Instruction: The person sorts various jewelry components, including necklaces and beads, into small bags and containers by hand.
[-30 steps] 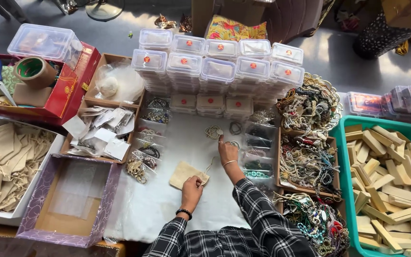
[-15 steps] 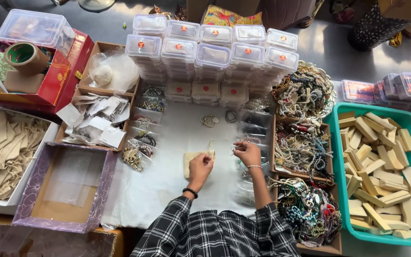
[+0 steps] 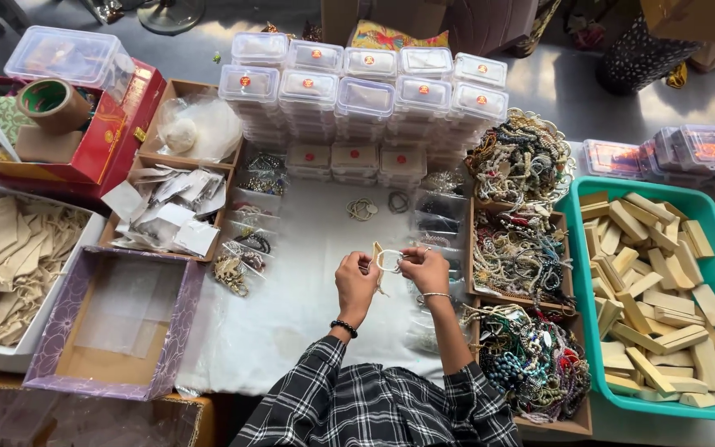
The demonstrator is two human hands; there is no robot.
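My left hand [image 3: 356,280] and my right hand [image 3: 426,268] are raised together over the white cloth [image 3: 291,331] at the middle of the table. Between them they hold a small pale bead bracelet [image 3: 389,260] and a beige pouch [image 3: 376,253], both partly hidden by the fingers. The left wrist wears a dark bead bracelet, the right wrist a thin metal bangle. Two loose bracelets [image 3: 362,209] lie on the cloth farther back.
Stacked clear lidded boxes [image 3: 363,91] stand at the back. Trays of tangled bead jewellery [image 3: 516,240] sit right of my hands, then a teal crate of wooden blocks [image 3: 655,281]. Left: an open purple box [image 3: 113,327], beige pouches [image 3: 10,257], small plastic bags [image 3: 167,215], a red box with tape and scissors [image 3: 51,116].
My right hand came back from the far cloth with a bracelet. My left hand lifted the pouch off the cloth. Both hands now meet above it.
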